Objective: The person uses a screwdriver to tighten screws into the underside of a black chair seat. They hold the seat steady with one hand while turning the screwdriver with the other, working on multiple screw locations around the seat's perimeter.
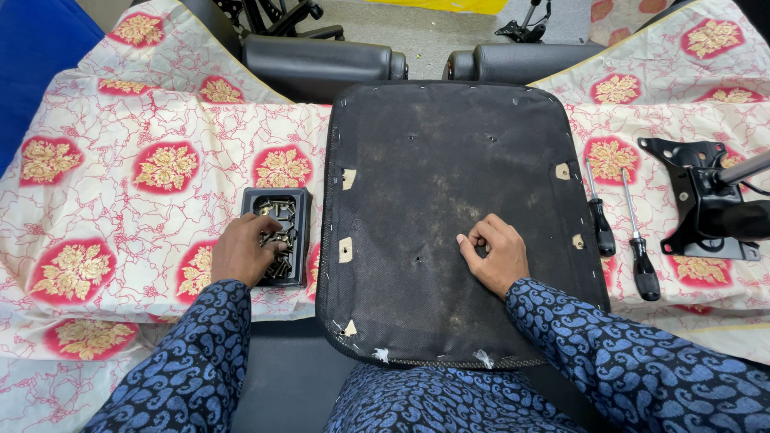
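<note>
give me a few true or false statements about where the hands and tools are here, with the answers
1. The left hand reaches into the small black tray of screws. True.
2. The right hand holds a screwdriver. False: it rests on the black seat underside; both screwdrivers lie on the cloth to the right.
3. The black metal bracket lies at the right, beyond the screwdrivers. True.
4. The screw tray sits on the seat underside. False: it sits on the floral cloth, beside the seat's left edge.
</note>
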